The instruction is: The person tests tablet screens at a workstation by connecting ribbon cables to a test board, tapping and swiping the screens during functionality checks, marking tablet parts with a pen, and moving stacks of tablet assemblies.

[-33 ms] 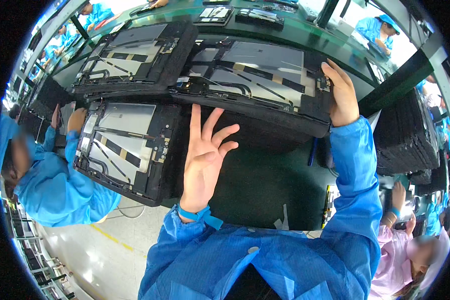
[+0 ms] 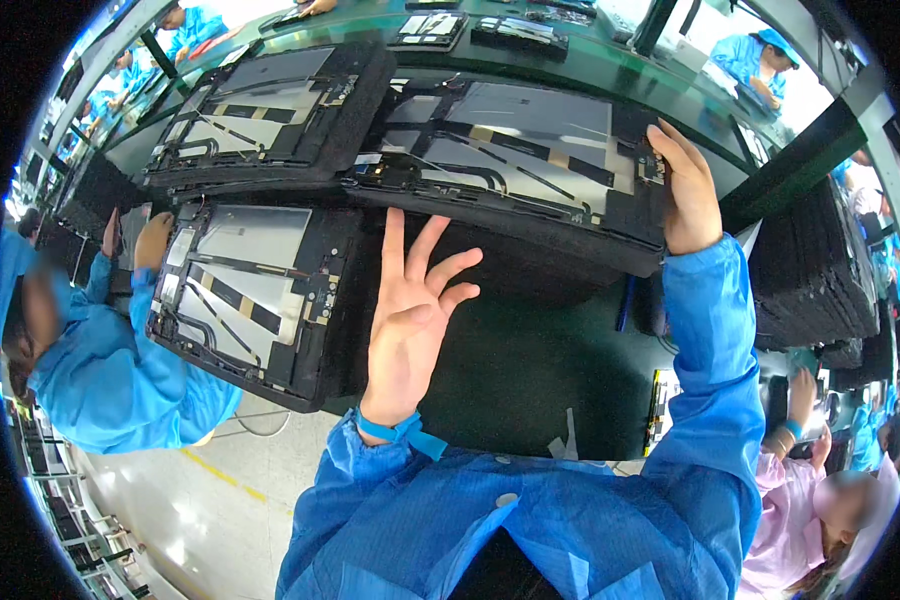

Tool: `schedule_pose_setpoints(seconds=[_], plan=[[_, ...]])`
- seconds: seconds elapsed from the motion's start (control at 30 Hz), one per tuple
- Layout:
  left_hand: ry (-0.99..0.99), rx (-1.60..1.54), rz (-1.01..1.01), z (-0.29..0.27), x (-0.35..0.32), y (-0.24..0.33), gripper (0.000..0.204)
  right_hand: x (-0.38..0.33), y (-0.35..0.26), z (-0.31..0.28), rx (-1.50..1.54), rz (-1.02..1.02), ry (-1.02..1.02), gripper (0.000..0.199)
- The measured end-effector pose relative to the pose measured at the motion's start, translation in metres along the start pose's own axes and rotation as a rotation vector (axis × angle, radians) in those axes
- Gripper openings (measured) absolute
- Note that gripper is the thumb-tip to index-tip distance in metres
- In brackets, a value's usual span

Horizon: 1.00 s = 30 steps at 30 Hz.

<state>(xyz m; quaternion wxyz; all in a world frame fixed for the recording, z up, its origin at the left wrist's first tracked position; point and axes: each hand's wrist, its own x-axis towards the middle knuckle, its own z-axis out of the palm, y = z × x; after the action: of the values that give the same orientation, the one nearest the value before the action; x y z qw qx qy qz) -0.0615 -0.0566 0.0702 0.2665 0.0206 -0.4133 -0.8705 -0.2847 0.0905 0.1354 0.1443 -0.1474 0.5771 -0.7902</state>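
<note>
My right hand (image 2: 692, 192) grips the right end of a black foam tray (image 2: 530, 228), its fingers over the end and its thumb side hidden. A tablet-like device part (image 2: 530, 105) with silvery panels, dark strips and cables lies in that tray. Below the tray's front edge, my left hand (image 2: 410, 310) is held palm up with fingers spread; the tips of two fingers touch the edge or reach just under it. Two more foam trays with like device parts are at the left, one behind (image 2: 260, 95) and one nearer me (image 2: 245, 280).
A dark green table (image 2: 530, 375) carries the trays. At its near right lies a small yellow-edged part (image 2: 660, 410). Stacked black trays (image 2: 810, 265) stand right, beside a dark post (image 2: 800, 165). Co-workers sit at left (image 2: 135, 370) and right (image 2: 795, 510).
The tray under my right hand has shifted very slightly to the right, with that hand. My left hand has barely moved. A hand of the co-worker at the right has moved a little.
</note>
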Motion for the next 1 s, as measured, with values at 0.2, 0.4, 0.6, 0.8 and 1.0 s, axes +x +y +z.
schedule_pose_setpoints(seconds=[0.2, 0.4, 0.6, 0.8, 1.0], plan=[[-0.148, -0.107, -0.059, 0.011, -0.011, -0.007, 0.100, -0.016, -0.016, -0.038, 0.034, -0.075, 0.039, 0.044], [-0.235, -0.030, -0.019, 0.000, -0.040, -0.018, 0.070, -0.077, -0.032, -0.101, 0.118, -0.042, -0.037, 0.046], [-0.207, 0.904, -0.225, -0.014, -0.109, 0.010, 0.053, -0.166, -0.006, -0.127, 0.052, 0.069, -0.001, 0.058], [-0.120, 1.320, -0.225, -0.039, -0.162, -0.028, 0.050, -0.209, 0.059, -0.126, 0.016, 0.140, 0.036, 0.056], [0.030, 1.733, -0.059, -0.052, -0.163, -0.039, 0.049, -0.214, 0.107, -0.136, 0.010, 0.237, 0.052, 0.053]])
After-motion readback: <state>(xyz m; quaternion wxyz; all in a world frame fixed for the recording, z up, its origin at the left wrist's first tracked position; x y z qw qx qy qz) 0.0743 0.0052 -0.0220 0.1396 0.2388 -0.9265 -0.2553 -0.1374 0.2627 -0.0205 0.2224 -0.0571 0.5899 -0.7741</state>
